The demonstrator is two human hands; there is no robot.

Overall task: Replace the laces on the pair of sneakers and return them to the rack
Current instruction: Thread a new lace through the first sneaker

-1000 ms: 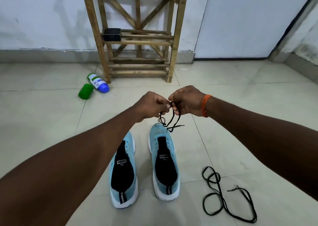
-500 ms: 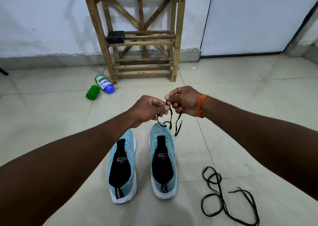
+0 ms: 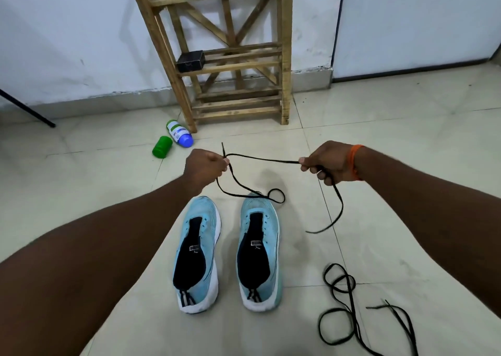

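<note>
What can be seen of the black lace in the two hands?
The black lace is a thin, soft cord. The left hand and right hand pinch it, and it runs nearly taut between them above the floor. One tip sticks up past the left hand. A loop hangs down before the toe of the right sneaker; contact is unclear. The other end dangles below the right hand.

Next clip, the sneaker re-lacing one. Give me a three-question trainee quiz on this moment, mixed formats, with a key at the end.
1. True or false: the sneakers stand on the rack.
2. What do the left hand and right hand both grip? A) one black lace B) the rack C) a sneaker
3. Where does the spare lace lie?

Key: 1 false, they stand on the floor in front of the rack. 2 A. 3 On the floor, right of the sneakers.
</note>
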